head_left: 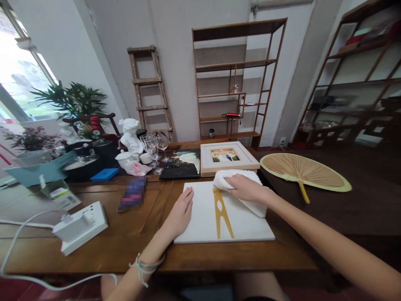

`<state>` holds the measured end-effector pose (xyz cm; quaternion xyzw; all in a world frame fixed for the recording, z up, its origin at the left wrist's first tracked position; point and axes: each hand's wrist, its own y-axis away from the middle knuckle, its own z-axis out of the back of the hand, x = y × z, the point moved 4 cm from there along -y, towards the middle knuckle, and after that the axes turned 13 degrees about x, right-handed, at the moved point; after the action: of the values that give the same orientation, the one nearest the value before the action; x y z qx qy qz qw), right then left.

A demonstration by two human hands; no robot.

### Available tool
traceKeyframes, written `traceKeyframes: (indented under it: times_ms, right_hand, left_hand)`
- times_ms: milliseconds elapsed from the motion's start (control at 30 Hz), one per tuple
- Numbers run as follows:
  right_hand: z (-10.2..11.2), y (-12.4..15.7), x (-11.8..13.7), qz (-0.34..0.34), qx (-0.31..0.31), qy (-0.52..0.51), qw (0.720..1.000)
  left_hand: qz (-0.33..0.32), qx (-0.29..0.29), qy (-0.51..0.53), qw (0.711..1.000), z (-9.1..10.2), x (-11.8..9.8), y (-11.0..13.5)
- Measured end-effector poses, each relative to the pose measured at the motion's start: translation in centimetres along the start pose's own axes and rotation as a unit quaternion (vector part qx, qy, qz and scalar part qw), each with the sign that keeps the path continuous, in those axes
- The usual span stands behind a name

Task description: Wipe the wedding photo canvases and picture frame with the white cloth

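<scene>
My right hand (246, 187) grips a bunched cloth (221, 179) over the board (200, 217); my left hand (180, 213) lies flat, pinching nothing. Wiping seems underway; what's left, I can't tell.

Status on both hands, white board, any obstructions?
Left hand flat on white board, left side. Right hand holding white cloth. Board on table, cloth over its far right corner. Framed picture just beyond.
</scene>
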<state>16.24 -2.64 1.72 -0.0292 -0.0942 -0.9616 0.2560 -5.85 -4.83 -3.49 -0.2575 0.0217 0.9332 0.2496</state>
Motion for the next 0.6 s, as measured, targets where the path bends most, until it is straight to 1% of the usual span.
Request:
traceKeyframes:
  times_ms: [133, 233, 300, 433, 500, 600]
  right_hand:
    - [-0.6, 2.0, -2.4, -0.029, -0.019, -0.005, 0.999]
    - [-0.9, 2.9, -2.7, -0.041, -0.034, -0.008, 0.999]
    - [-1.1, 3.3, -2.1, -0.043, -0.044, -0.009, 0.998]
    - [-1.8, 4.6, 0.2, -0.027, -0.053, -0.008, 0.998]
    - [-2.3, 5.9, 1.5, -0.003, -0.048, -0.008, 0.999]
    - [-3.4, 8.7, 3.0, 0.049, -0.030, -0.030, 0.998]
  left_hand:
    - [-0.008, -0.007, 0.000, 1.000, -0.1, 0.1, 0.0]
    - [-0.017, -0.012, 0.005, 1.000, -0.1, 0.1, 0.0]
    - [-0.017, -0.014, 0.009, 1.000, -0.1, 0.0, 0.0]
    - [-0.008, -0.012, 0.017, 1.000, 0.0, -0.2, 0.0]
    - [-0.010, -0.012, 0.017, 1.000, 0.0, -0.2, -0.1]
    - [-0.013, -0.016, 0.009, 1.000, -0.1, -0.1, -0.1]
